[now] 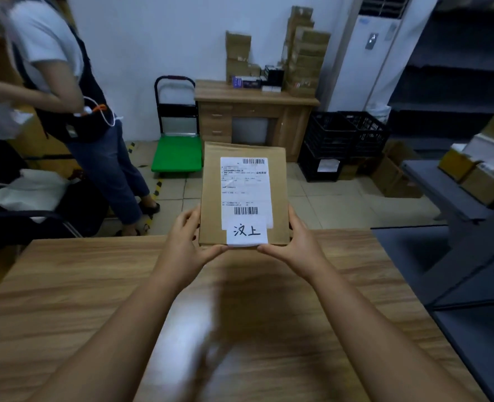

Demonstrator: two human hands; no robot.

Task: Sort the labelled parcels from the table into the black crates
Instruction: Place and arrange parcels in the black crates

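Brown parcel (244,195), white barcoded label (245,187); black crates (347,140); green trolley (177,156); woodgrain table (95,285)

Fine print on the parcel label (245,184) illegible; bystander (66,82) cut off by the frame edge.

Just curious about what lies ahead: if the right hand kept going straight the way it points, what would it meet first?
The right hand already grips the labelled parcel. Beyond the table edge, probably open floor, then the black crates; depth is unclear.

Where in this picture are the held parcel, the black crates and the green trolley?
parcel (211,181): head view, bare cardboard left of label.
black crates (331,134): head view, upper crate's front wall.
green trolley (177,155): head view, green deck.
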